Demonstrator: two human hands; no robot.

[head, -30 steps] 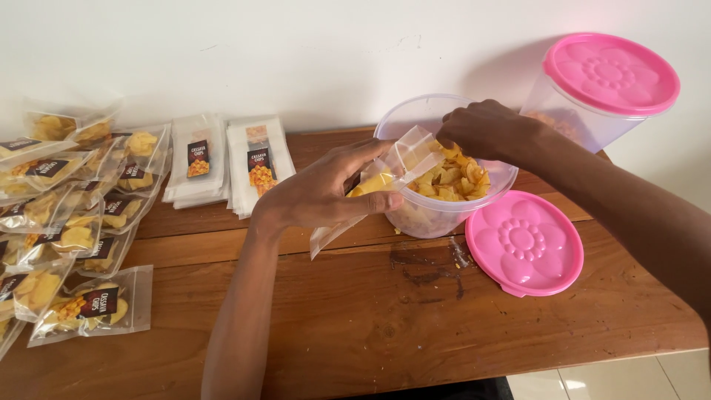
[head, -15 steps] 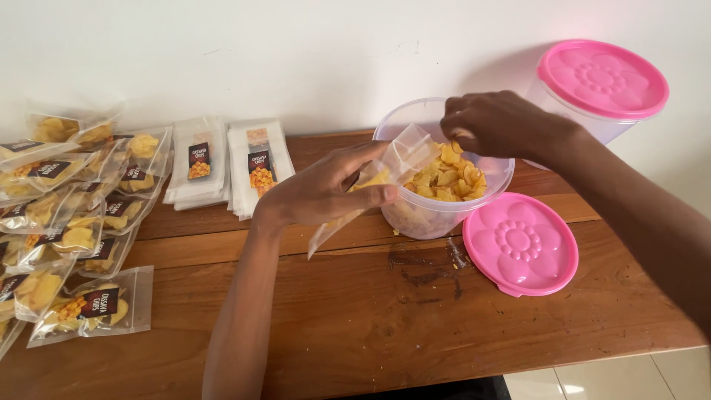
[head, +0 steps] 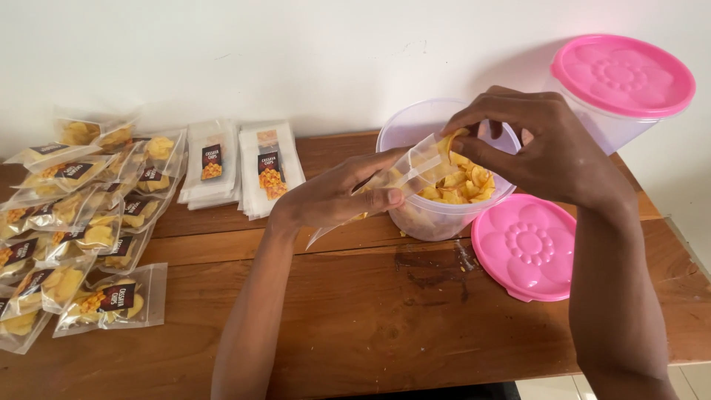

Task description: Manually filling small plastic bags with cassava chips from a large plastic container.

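Note:
My left hand (head: 337, 196) grips a small clear plastic pouch (head: 412, 167), tilted with its open mouth toward an open clear tub (head: 415, 217) of yellow chips (head: 461, 184). A few chips lie inside the pouch. My right hand (head: 537, 152) is above the tub, and its fingertips pinch a yellow chip (head: 449, 141) at the pouch's mouth.
A pink flower-embossed lid (head: 524, 246) lies on the wooden table (head: 415, 318) right of the tub. A second tub with a pink lid (head: 621, 74) stands behind. Two stacks of flat empty pouches (head: 244, 169) sit by the wall, and several filled chip pouches (head: 81, 230) cover the left.
My right hand rose out of the tub with a chip and came to the pouch's mouth. My left hand kept its hold on the pouch.

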